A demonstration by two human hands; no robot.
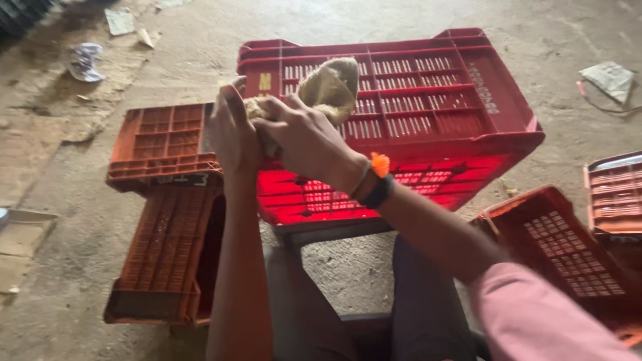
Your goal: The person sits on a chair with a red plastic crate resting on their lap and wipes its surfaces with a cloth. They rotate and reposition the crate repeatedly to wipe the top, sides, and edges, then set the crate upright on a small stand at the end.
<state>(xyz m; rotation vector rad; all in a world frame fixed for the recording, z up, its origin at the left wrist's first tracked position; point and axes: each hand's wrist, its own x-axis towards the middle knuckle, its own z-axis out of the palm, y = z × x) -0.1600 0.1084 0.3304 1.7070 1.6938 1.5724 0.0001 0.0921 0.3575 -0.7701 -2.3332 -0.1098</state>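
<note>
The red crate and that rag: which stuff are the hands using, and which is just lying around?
In use:
- rag, gripped by the left hand and right hand
- red crate, upside down right under the hands

Lying about:
- orange crates, left
- orange crates, right
- paper scraps on the dirty floor

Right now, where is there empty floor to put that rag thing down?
Bare floor lies left of the orange crates, and more behind the red crate toward the paper scraps. It is crowded by the hands holding the rag, and at the right-hand crates.
</note>
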